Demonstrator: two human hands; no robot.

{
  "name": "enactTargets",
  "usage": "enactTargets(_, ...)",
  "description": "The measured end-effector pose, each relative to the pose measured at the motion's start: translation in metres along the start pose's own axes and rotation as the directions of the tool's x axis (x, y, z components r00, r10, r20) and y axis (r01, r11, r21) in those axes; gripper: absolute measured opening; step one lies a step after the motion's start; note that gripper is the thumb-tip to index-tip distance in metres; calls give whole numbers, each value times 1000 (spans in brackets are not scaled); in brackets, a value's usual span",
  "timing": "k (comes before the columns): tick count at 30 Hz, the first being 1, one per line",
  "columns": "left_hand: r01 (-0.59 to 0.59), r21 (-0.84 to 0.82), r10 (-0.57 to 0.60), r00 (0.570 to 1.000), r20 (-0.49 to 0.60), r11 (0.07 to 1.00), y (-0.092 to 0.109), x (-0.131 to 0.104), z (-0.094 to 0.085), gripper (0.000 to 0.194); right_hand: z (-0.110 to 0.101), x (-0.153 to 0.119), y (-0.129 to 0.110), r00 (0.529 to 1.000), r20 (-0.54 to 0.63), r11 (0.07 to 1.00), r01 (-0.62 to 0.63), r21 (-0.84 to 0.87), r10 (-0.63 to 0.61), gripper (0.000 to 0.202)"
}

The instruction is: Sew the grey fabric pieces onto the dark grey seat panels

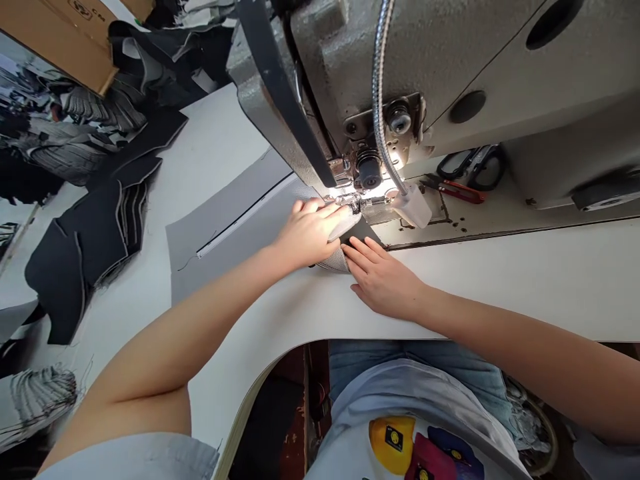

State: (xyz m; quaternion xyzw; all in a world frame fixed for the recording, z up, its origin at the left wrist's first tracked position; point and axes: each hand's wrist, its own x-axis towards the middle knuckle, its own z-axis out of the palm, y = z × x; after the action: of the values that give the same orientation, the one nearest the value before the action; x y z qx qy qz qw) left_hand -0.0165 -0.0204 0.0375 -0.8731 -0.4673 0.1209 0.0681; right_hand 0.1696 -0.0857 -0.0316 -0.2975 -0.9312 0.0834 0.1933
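My left hand (311,232) lies flat on grey fabric (235,200), its fingertips close beside the lit presser foot (356,202) of a sewing machine (320,80). A long slit-like strip edged with dark stitching runs along the grey fabric to the left. My right hand (385,277) rests with outstretched fingers on a small dark piece of cloth (367,230), just in front of the needle area. Between the hands a ribbed grey fold (334,261) shows at the table's front side. The needle itself is hard to make out.
Red-handled snips (460,191) and black-handled scissors (473,165) lie under the machine arm. Dark cut pieces (95,227) are stacked at the left, with more fabric bundles (95,140) and a cardboard box (60,40) behind. The white tabletop (500,273) has a curved front edge.
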Motion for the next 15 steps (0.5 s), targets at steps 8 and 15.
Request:
enactTargets(8,-226,46,226,974,12,973,-9,-27,2,45,-3,1,-2,999,-10,999,-34,29,34,49)
enactTargets(15,-88,-35,93,976,195,996,-5,7,-14,66,-8,-4,0,1000,12,979,-21,202,19,41)
